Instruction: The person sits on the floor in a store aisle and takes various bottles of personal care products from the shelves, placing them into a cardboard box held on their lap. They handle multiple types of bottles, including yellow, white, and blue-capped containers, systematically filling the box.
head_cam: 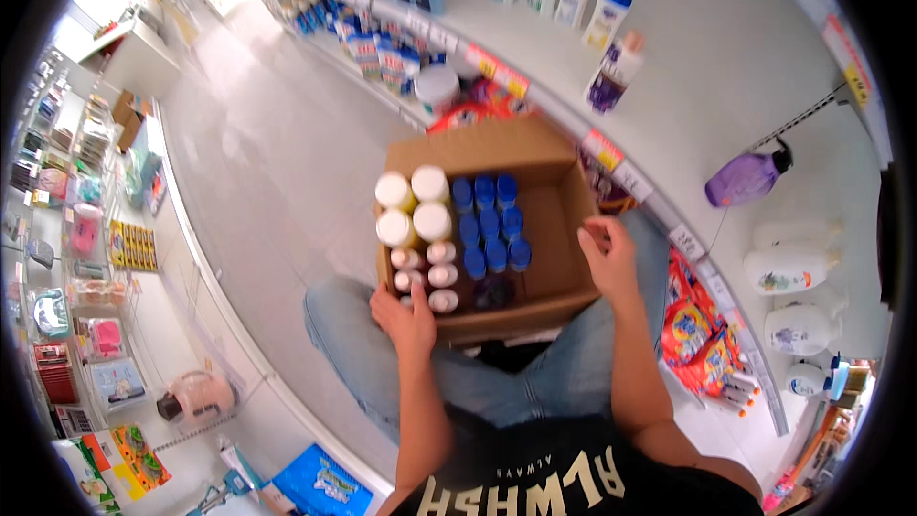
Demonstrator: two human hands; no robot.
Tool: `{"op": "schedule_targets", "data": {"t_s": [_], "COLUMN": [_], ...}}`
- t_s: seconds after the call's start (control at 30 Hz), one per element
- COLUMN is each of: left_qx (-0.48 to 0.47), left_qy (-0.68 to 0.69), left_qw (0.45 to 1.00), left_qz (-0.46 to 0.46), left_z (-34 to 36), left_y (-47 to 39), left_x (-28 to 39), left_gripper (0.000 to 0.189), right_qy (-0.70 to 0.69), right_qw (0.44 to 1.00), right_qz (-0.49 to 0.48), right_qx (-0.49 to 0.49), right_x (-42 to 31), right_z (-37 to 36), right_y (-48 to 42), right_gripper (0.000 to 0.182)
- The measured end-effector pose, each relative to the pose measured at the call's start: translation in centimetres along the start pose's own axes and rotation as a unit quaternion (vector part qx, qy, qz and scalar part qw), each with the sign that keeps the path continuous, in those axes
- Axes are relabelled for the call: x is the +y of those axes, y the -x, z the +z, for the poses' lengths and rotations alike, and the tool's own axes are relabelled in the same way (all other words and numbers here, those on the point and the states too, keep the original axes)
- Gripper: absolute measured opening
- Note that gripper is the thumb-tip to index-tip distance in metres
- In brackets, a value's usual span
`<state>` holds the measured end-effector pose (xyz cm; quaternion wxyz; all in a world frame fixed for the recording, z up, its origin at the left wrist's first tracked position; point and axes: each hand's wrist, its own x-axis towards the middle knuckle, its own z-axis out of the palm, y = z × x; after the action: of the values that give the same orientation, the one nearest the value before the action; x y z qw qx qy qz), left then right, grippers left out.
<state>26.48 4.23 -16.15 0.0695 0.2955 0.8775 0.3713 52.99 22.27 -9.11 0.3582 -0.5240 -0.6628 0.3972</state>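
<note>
An open cardboard box (551, 229) sits before me, between my bent knees. White round lids (431, 221) top several yellowish containers at its far left. Bottles with pale pink caps (442, 274) stand nearer to me, and several blue-capped bottles (489, 222) fill the middle. A dark purple bottle or cap (494, 292) lies close to the near wall. My left hand (406, 317) grips the box's near left corner, its thumb over the pink-capped bottles. At the right wall, my right hand (609, 254) has loosely bent fingers, holding nothing; contact with the wall is unclear.
To the right, a shelf (673, 86) holds a purple-and-white bottle (615, 72), a purple pump bottle (745, 175) and white bottles (784, 269). Red packs (695, 322) sit beneath its edge. Stocked shelves (93, 229) line the left, across the floor aisle (265, 122).
</note>
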Motion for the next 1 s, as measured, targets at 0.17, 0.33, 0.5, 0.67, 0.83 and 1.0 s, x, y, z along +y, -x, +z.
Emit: {"op": "schedule_targets", "data": {"t_s": [0.17, 0.33, 0.5, 0.67, 0.83, 1.0], "left_qx": [-0.046, -0.092, -0.100, -0.079, -0.009, 0.072], "left_qy": [-0.008, 0.104, 0.091, 0.158, 0.089, 0.043], "left_qw": [0.996, 0.983, 0.987, 0.981, 0.994, 0.996], "left_qz": [-0.078, -0.121, -0.089, -0.075, -0.056, -0.029], "left_z": [-1.9, -0.9, -0.3, 2.3, 2.2, 2.4], "left_y": [-3.1, -7.6, -9.5, -8.5, -2.5, -1.3], "left_x": [2.1, 2.8, -2.5, -3.7, 0.2, -2.6], "left_gripper": [0.050, 0.049, 0.049, 0.045, 0.049, 0.057], "right_qy": [0.177, 0.269, 0.272, 0.236, 0.252, 0.268], "right_qw": [0.981, 0.963, 0.962, 0.972, 0.967, 0.963], "right_qz": [-0.014, 0.011, 0.008, 0.013, 0.019, 0.013], "right_qx": [0.082, 0.021, -0.035, -0.013, 0.016, 0.003], "right_x": [3.6, 5.3, 4.1, 4.9, 6.2, 5.4], "right_z": [0.2, 2.2, 3.1, 2.0, 1.2, 3.4], "right_y": [-0.1, 1.0, 1.2, 1.3, 1.9, 1.8], "right_gripper": [0.036, 0.059, 0.063, 0.055, 0.048, 0.040]}}
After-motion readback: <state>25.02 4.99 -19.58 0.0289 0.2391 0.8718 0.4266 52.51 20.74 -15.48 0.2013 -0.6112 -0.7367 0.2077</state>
